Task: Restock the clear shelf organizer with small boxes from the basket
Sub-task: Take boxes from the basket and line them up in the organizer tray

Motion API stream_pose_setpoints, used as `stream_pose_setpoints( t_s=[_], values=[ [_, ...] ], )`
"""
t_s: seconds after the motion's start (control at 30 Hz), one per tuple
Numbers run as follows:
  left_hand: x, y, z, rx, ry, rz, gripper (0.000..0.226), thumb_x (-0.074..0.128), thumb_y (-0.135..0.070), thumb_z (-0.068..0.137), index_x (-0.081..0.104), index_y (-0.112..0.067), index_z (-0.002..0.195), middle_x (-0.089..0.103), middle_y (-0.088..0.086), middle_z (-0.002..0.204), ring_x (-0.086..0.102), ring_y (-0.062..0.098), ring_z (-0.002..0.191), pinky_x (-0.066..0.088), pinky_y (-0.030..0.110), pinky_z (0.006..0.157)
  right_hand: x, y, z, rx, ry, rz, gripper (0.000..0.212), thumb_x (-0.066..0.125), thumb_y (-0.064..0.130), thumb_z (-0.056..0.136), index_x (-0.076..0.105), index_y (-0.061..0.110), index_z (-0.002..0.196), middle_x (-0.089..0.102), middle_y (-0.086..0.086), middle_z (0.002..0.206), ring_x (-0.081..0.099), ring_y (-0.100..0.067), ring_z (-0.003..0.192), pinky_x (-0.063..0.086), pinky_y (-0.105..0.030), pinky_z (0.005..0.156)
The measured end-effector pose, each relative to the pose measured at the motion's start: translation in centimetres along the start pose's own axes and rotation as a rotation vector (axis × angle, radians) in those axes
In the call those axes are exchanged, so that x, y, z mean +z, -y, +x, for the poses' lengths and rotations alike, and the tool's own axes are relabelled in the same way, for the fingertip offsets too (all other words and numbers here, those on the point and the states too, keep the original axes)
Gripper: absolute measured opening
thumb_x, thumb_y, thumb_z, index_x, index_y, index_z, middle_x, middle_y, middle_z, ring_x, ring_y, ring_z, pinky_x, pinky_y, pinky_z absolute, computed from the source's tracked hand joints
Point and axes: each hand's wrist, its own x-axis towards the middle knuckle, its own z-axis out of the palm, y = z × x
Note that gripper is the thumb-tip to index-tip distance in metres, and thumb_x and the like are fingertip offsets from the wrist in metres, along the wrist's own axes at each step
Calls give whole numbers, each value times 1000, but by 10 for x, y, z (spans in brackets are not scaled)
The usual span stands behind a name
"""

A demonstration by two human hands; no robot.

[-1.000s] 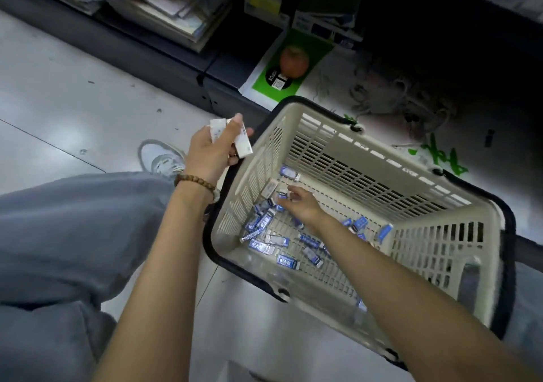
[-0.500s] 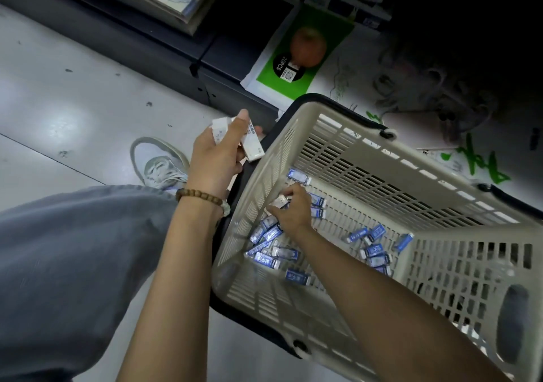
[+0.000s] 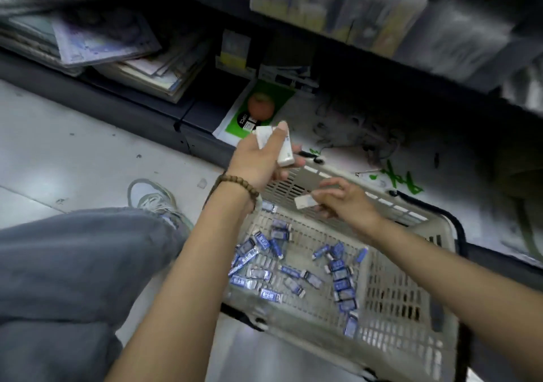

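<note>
A beige plastic basket (image 3: 405,317) with a black rim sits on the floor, holding several small blue-and-white boxes (image 3: 293,270) scattered on its bottom. My left hand (image 3: 258,161), with a bead bracelet on the wrist, is raised over the basket's far-left corner and grips a few small white boxes (image 3: 283,149). My right hand (image 3: 343,198) hovers above the basket's far wall, pinching one small white box (image 3: 304,202). A clear shelf organizer (image 3: 332,2) with blurred stock stands on the shelf above.
A dark low shelf runs along the floor with stacked magazines (image 3: 97,37) at left, a green card with an orange fruit picture (image 3: 260,106), and tangled cords (image 3: 361,137). My grey trouser leg (image 3: 73,278) and a pale sneaker (image 3: 154,198) are at left.
My right hand has lifted out of the basket with one box and moved toward the left hand. The left hand rose. The view tilted up, showing the upper shelf.
</note>
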Motion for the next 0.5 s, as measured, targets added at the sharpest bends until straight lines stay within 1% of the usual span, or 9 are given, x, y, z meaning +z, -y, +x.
stream_pose_setpoints(
  t_s=[0.07,0.13,0.2,0.27,0.3,0.33,0.4,0.43,0.5],
  values=[
    [27,-19,-5,-7,139,27,16,49,-23,95,55,-11,86,66,4,77,67,9,58,52,15,49,-30,39,-27,-67,18,-41,18,68,3,81,59,7,97,69,-7,75,64,-7,54,52,-14,53],
    [51,-38,-9,-27,256,112,10,49,-15,96,56,-11,90,66,4,88,69,10,66,56,18,58,-56,75,-58,-126,41,-48,15,69,6,81,64,7,96,72,-2,71,67,-5,60,52,-13,57],
    [69,-54,-12,-49,323,203,9,51,-13,94,59,-11,91,67,5,95,69,14,75,58,23,67,-79,104,-88,-188,54,-17,17,68,12,81,68,9,98,73,-2,75,68,-6,66,51,-12,59],
    [82,-67,-17,-85,357,277,9,54,-14,93,62,-8,94,68,9,103,69,18,86,58,26,73,-94,123,-112,-262,24,57,20,67,16,79,70,13,99,74,-5,83,67,-9,71,52,-14,62],
    [86,-72,-20,-112,368,297,11,55,-14,92,62,-5,95,68,10,105,69,19,89,58,26,73,-99,129,-120,-293,6,100,19,66,18,79,71,16,97,74,-4,85,66,-9,72,52,-14,62],
    [90,-75,-24,-145,375,293,12,55,-13,92,62,-3,95,68,10,104,70,19,87,58,25,70,-102,133,-126,-313,-3,143,18,65,19,79,72,18,95,73,-3,85,65,-9,72,53,-14,62],
    [96,-79,-32,-200,378,231,15,52,-14,94,62,-2,97,68,11,99,70,17,79,58,24,62,-104,137,-132,-324,17,194,18,65,21,77,72,18,94,73,-3,86,64,-10,74,54,-15,66],
    [99,-80,-35,-208,372,199,18,51,-17,94,61,-3,99,68,12,98,70,17,77,58,24,60,-104,139,-132,-326,32,188,19,66,21,77,72,18,95,74,-4,88,65,-12,75,55,-18,69],
    [107,-79,-36,-192,382,196,25,50,-26,94,63,-6,102,69,12,98,69,16,81,58,25,61,-102,140,-131,-336,21,139,18,68,18,80,72,15,97,74,-8,92,66,-16,78,54,-25,75]
  ],
)
